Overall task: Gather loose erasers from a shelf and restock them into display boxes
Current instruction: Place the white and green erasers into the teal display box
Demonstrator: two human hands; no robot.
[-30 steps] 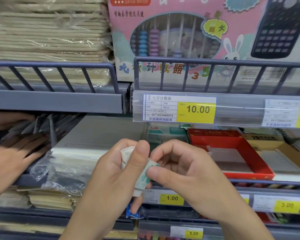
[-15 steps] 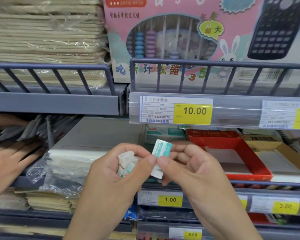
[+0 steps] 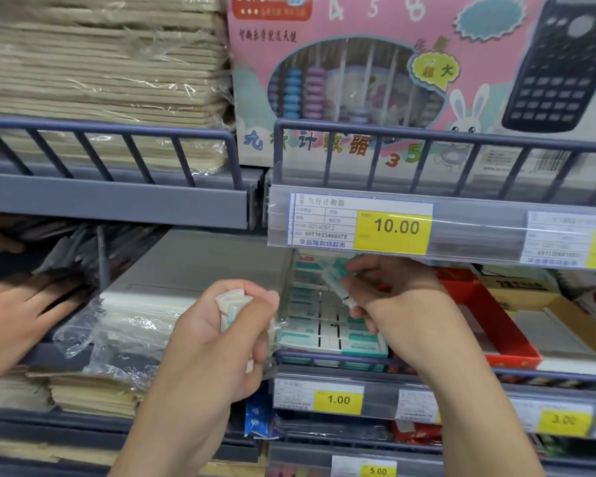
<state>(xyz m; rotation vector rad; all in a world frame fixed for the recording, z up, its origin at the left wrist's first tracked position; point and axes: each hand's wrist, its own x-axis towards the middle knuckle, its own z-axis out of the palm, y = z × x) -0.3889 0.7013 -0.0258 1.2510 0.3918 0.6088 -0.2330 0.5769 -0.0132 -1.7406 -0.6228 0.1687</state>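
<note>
One eraser point(image 3: 336, 282) is pinched in the right hand point(image 3: 398, 304), held over the display box point(image 3: 327, 325) at the shelf's front edge, just under the 10.00 tag point(image 3: 393, 227). A stack of spares point(image 3: 233, 302) is gripped in the left hand point(image 3: 221, 342), fingers curled round it, just left of the box.

Step judged: seating the eraser in a row w/ the others. It should be turned to match its neighbours, lowered into a gap, then pressed flat. Spares should be kept steady meanwhile.

Vs. 0.5 s ago: right hand has been moved up and back from the left hand to over the box; the eraser has been carried along. Left hand is little changed.
</note>
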